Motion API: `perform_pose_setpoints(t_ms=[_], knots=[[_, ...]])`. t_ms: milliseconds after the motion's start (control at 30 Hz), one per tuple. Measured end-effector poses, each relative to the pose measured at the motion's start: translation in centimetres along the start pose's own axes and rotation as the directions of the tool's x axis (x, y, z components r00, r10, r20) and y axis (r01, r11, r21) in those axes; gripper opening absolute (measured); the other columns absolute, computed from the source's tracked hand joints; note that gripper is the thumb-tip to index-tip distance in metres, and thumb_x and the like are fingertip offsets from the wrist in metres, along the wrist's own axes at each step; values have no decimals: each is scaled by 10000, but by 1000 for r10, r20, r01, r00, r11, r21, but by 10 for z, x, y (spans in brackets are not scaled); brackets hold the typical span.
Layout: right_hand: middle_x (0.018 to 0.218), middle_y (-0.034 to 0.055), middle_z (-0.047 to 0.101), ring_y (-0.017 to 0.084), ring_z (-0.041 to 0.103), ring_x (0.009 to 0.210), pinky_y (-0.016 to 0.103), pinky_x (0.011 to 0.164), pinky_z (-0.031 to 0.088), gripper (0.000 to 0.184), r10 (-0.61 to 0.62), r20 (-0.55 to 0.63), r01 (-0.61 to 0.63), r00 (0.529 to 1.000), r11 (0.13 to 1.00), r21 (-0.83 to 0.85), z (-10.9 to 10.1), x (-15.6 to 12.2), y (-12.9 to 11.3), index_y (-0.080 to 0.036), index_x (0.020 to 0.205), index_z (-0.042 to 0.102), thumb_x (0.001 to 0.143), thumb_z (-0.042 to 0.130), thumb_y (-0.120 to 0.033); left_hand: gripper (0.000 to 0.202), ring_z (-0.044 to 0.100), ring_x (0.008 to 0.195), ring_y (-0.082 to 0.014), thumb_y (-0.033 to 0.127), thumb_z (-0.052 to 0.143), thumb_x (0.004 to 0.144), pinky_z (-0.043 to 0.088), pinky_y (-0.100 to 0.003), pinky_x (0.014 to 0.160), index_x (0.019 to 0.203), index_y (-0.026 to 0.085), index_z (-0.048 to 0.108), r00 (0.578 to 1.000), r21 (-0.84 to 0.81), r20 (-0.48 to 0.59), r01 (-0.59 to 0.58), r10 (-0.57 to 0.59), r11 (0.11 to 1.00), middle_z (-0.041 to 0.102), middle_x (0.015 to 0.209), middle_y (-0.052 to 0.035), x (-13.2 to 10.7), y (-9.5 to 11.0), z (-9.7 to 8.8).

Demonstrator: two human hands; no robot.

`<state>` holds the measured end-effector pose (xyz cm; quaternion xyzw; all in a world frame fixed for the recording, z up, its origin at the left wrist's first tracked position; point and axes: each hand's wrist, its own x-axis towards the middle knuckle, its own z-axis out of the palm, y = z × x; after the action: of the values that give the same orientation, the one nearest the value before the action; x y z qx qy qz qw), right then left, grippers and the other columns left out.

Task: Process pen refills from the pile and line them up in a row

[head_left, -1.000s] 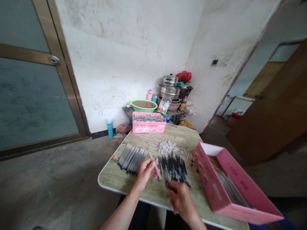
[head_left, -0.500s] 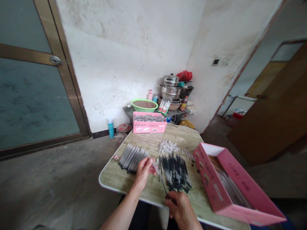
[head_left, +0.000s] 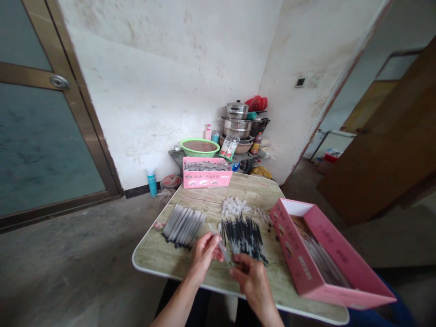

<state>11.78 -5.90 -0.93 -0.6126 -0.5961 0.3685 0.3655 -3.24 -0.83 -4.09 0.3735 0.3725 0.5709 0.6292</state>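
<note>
My left hand (head_left: 203,255) pinches a translucent pen barrel (head_left: 222,249), tilted down toward the right. At its lower end, my right hand (head_left: 254,276) has thumb and fingers closed around the dark end of a pen refill (head_left: 231,263); most of that refill is within the barrel or hidden. Left of my left hand lies a row of frosted pens (head_left: 182,227) with black ends. A pile of black-tipped refills (head_left: 244,238) lies just beyond my right hand. Small whitish pen parts (head_left: 234,205) are heaped behind it.
On the wood-grain table (head_left: 156,259), a pink box (head_left: 206,180) of pens stands at the back. A larger open pink box (head_left: 296,254) sits along the right edge, partly filled. Behind, a low shelf carries a green basin (head_left: 200,154) and stacked steel pots (head_left: 237,122).
My right hand has moved up toward my left, and the refill that stuck out of the barrel is now mostly inside or hidden. The view has shifted slightly.
</note>
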Motion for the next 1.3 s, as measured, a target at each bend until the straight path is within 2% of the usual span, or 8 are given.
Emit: perform_pose_setpoints(t_ms=[167, 367, 467, 600, 700, 833, 1067, 1300], knots=[[585, 25, 600, 153, 515, 423, 228, 363, 378, 382, 78, -144, -43, 986, 971, 237, 11, 5, -1, -105, 953, 617, 754, 581, -429, 340, 616, 511, -153, 468, 647, 759, 512, -246, 469, 834, 142, 591, 997, 7, -73, 1, -1, 1000, 658, 668, -29, -7, -10, 8], [506, 13, 589, 157, 550, 407, 226, 414, 419, 471, -62, -187, 68, 980, 997, 27, 16, 6, -8, -127, 944, 656, 880, 412, -525, 315, 589, 497, -133, 435, 670, 743, 494, -227, 472, 859, 150, 603, 998, 36, -50, -30, 32, 999, 629, 647, -3, -10, -6, 10], [529, 23, 613, 167, 580, 441, 224, 425, 423, 494, -90, -193, 94, 977, 996, 8, 13, 9, -5, -128, 965, 655, 894, 380, -532, 326, 602, 513, -140, 434, 681, 729, 501, -237, 479, 876, 152, 607, 998, 3, -64, -16, 16, 1000, 642, 666, -9, -10, -6, 8], [632, 52, 676, 171, 604, 464, 233, 455, 433, 431, -58, -211, 54, 976, 998, -25, -2, 21, 4, -128, 946, 659, 889, 417, -480, 320, 618, 528, -141, 416, 671, 746, 505, -237, 496, 878, 133, 602, 997, -69, -82, -9, 3, 998, 678, 694, -52, -9, -7, 7], [680, 64, 703, 181, 626, 528, 239, 519, 436, 343, -103, -199, 58, 975, 974, -218, -14, 40, 4, -138, 892, 689, 880, 449, -384, 315, 615, 518, -138, 403, 673, 749, 501, -236, 491, 873, 125, 596, 998, -93, -69, 4, -11, 996, 683, 700, -66, -8, -7, 7], [748, 63, 726, 186, 656, 693, 226, 629, 418, 248, -214, -77, 160, 974, 884, -439, -12, 72, -6, -177, 827, 718, 856, 488, -264, 293, 612, 528, -139, 384, 663, 767, 503, -242, 496, 879, 125, 584, 998, -98, -55, 0, -5, 995, 683, 709, -69, -8, -7, 7], [795, 73, 740, 197, 666, 798, 219, 652, 385, 160, -238, 23, 219, 971, 848, -482, 11, 110, -19, -191, 806, 730, 791, 571, -194, 263, 603, 511, -131, 366, 652, 787, 496, -236, 485, 862, 128, 571, 999, -85, -34, -3, 0, 996, 666, 678, -46, -7, -7, 8], [794, 65, 735, 186, 654, 750, 219, 662, 403, 202, -238, 12, 216, 971, 857, -468, -10, 106, -15, -185, 862, 729, 801, 538, -203, 300, 625, 517, -151, 408, 659, 767, 510, -256, 497, 868, 134, 588, 998, -78, -62, -10, 5, 997, 687, 687, -50, -6, -8, 8]])
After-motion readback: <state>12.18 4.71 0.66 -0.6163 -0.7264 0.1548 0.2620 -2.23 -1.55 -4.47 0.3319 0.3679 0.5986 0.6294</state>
